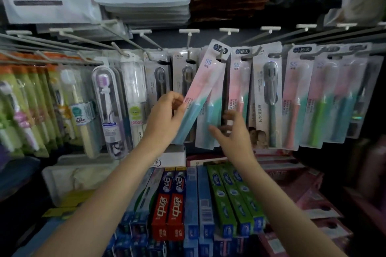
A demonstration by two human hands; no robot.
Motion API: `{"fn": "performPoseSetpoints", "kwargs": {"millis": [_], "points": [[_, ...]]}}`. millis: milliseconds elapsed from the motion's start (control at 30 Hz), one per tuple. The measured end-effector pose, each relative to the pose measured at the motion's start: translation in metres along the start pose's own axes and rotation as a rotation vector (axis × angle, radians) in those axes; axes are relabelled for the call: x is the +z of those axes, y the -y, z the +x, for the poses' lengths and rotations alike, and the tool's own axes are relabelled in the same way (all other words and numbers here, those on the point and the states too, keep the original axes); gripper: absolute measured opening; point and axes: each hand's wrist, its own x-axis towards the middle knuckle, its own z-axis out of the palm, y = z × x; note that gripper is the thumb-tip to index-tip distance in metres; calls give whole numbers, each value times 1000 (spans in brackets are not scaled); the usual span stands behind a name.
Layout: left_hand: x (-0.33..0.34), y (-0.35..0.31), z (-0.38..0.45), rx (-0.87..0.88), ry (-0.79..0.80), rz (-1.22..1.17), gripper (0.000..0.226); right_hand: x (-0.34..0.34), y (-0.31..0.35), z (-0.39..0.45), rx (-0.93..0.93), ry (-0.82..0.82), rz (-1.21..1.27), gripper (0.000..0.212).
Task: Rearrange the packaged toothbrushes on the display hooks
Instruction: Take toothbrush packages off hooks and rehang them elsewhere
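At frame centre, a tilted pink-and-teal toothbrush pack (200,89) is pinched by the left hand (165,119); the right hand (231,131), fingers spread, holds nothing. The pack's hole could miss the hook (220,54), letting it drop.

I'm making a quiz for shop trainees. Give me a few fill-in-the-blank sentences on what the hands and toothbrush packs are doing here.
1. The left hand holds a tilted pack coloured pink and ____.
2. The right hand has its fingers ____, holding nothing.
3. The red boxes lie ____ the hanging packs.
4. The tilted pack's top is at a ____.

Missing words: teal; open; below; hook
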Motion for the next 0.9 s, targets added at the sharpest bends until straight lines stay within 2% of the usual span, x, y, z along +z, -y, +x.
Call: {"fn": "performPoseSetpoints", "kwargs": {"millis": [100,233,367,467,600,733,800,833,900], "points": [[5,0,2,-26,65,-52,6,19,-6,-5,19,32,42,49],[14,1,3,-119,90,-176,6,28,-16,-16,-118,207,-32,62],[11,4,1,-177,157,-352,7,20,-16,-11,-104,317,-95,66],[12,3,-1,-90,229,-213,8,14,-17,-8,-127,330,-132,58],[23,-3,-5,-48,170,-80,11,8,-19,-10,-177,310,-220,38],[35,-1,-10,19,182,26,14,-3,-20,-10,-191,334,-229,27],[39,2,-11,18,176,20,14,-10,-17,-8,-196,278,-256,37],[40,3,-12,7,167,9,13,-15,-14,-7,-213,179,-286,42],[42,5,-11,-4,140,1,10,-29,-7,-4,-274,-134,-320,43]]}}
